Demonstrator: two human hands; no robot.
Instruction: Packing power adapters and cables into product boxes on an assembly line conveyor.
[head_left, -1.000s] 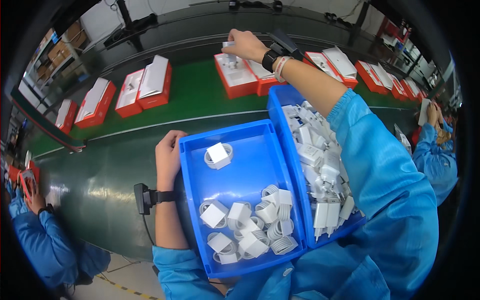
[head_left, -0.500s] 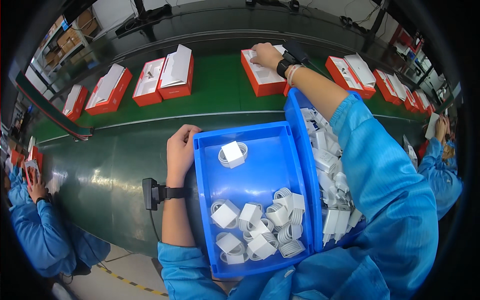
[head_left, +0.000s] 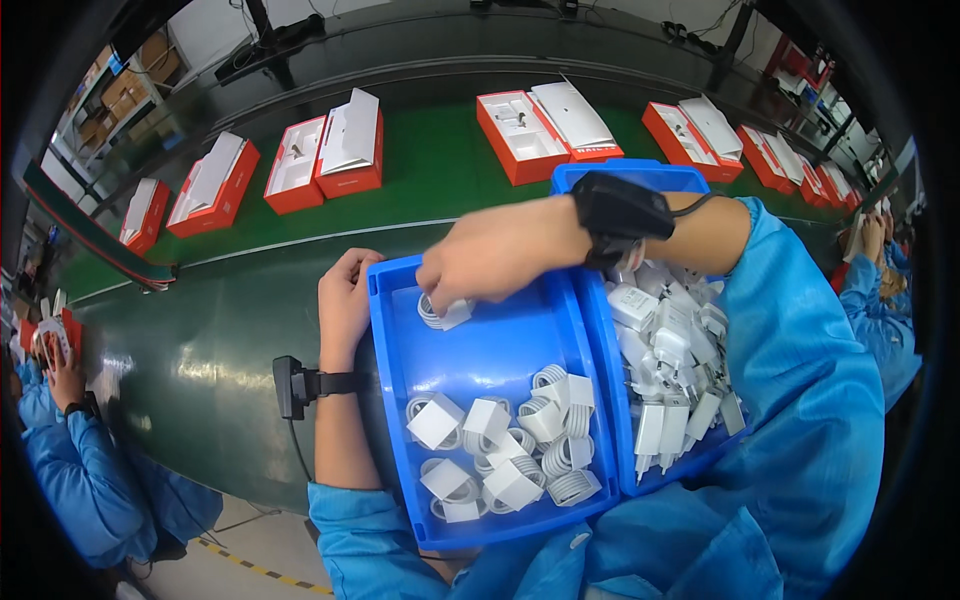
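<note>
A blue tray [head_left: 470, 385] in front of me holds several coiled white cables [head_left: 488, 425] with white paper wraps, bunched at its near end. At its far end lies a single coiled cable [head_left: 456, 315]. My right hand [head_left: 510, 250], slightly blurred, reaches across the tray with fingers bent down onto that cable and partly hiding it. My left hand [head_left: 345, 300] is curled at the tray's far left corner, its fingertips partly hidden against the rim. Under my right forearm stands a second blue bin [head_left: 625, 175] full of white plug chargers [head_left: 672, 340].
Beyond the trays, a green conveyor belt [head_left: 430, 205] carries open red-and-white boxes [head_left: 520, 140] with white inserts and tilted lids. A co-worker in a blue sleeve [head_left: 70, 450] handles a red box at the left; another person's hands [head_left: 872, 240] are at the far right.
My right hand has drawn back from the red box on the belt to the lone cable in the tray. That box's tray now shows uncovered. My left hand stays at the tray's corner.
</note>
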